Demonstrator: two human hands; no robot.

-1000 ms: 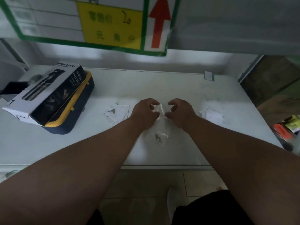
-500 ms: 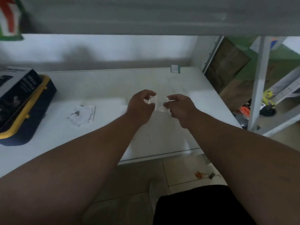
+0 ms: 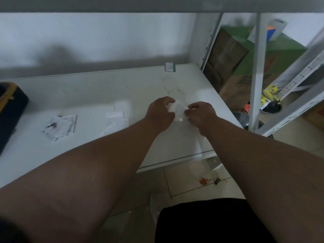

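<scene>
Clear zip bag (image 3: 178,111) pinched by curled fingers of left hand (image 3: 160,114) at its 9 o'clock edge and right hand (image 3: 201,114) at 3, just above the bench (image 3: 105,88). Probably working the bag's mouth; next calls for a steady, even pull.

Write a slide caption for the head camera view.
Left hand and right hand pinch a small clear bag over the white table, a zip bag and a parts bag lying nearby.

Left hand (image 3: 160,114) and right hand (image 3: 201,114) pinch a small clear bag (image 3: 178,111) above the white table (image 3: 98,88).
</scene>
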